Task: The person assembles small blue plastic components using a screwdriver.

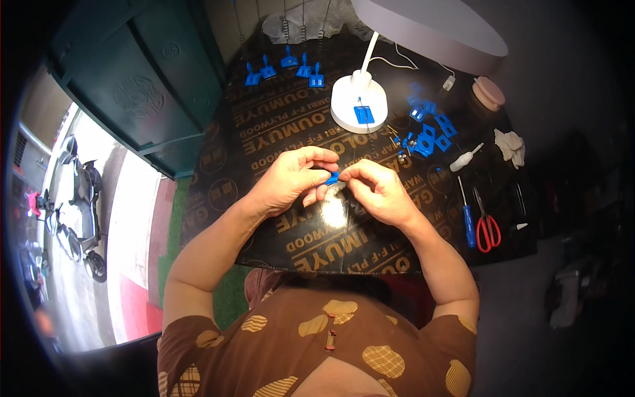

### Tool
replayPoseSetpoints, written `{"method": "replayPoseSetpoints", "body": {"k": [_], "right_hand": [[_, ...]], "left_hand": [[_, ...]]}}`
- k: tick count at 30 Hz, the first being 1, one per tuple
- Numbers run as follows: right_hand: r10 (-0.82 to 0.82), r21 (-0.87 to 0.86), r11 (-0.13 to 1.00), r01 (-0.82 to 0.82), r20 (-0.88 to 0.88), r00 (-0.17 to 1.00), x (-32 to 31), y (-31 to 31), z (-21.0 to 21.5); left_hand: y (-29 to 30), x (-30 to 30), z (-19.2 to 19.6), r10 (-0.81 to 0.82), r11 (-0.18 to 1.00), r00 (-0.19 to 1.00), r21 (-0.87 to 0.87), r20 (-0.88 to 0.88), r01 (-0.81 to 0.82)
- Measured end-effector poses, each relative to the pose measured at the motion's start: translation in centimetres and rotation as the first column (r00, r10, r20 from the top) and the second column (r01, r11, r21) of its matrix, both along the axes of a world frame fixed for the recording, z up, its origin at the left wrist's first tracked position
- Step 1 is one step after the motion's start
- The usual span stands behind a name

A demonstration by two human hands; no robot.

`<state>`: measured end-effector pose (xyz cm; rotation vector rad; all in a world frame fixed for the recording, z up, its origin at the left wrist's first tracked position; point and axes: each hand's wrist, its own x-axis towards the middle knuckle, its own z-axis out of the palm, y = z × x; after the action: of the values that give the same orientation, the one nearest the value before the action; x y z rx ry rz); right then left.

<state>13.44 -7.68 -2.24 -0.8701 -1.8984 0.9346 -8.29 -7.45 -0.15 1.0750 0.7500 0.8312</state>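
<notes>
Pinching a small blue part (331, 177) between them, the left hand (291, 180) and right hand (378, 192) are meeting just above the dark board (264, 139), near its front edge. Both hands are closing around it, thumbs and forefingers curled in tight, the other fingers folded loosely; whether either hand is holding anything besides the part I cannot tell, since a bright glare is sitting right under the fingers.

The part could be slipping out: only a sliver is showing past the fingertips, so the grip looks thin, and a twist or a squeeze off-centre might be flicking it onto the board or over the edge into the lap. The glare may also be hiding fine detail from the person.

The part is looking bright blue, plastic, tiny and angular, much like the blue pieces (426, 129) lying beside the lamp (358, 102)
</notes>
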Motion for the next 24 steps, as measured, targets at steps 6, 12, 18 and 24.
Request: {"method": "replayPoseSetpoints", "body": {"k": [6, 12, 18, 24], "right_hand": [[0.043, 0.030, 0.999, -0.045, 0.064, 0.997, -0.9, -0.6, 0.9], [-0.109, -0.239, 0.968, 0.074, -0.138, 0.984, -0.7, -0.6, 0.8], [-0.113, -0.280, 0.957, 0.068, -0.147, 0.983, -1.0, -0.7, 0.7], [-0.121, -0.253, 0.964, 0.087, -0.124, 0.985, -0.6, -0.4, 0.8]], "left_hand": [[-0.4, 0.3, -0.5, -0.058, 0.997, 0.998, 0.059, 0.015, 0.057], [-0.5, 0.1, 0.8, 0.090, 0.988, 0.984, 0.142, -0.152, -0.068], [-0.9, 0.6, 0.6, 0.201, 0.959, 0.970, 0.230, -0.134, -0.166], [-0.7, 0.3, 2.2, 0.267, 0.928, 0.921, 0.335, -0.285, -0.165]]}}
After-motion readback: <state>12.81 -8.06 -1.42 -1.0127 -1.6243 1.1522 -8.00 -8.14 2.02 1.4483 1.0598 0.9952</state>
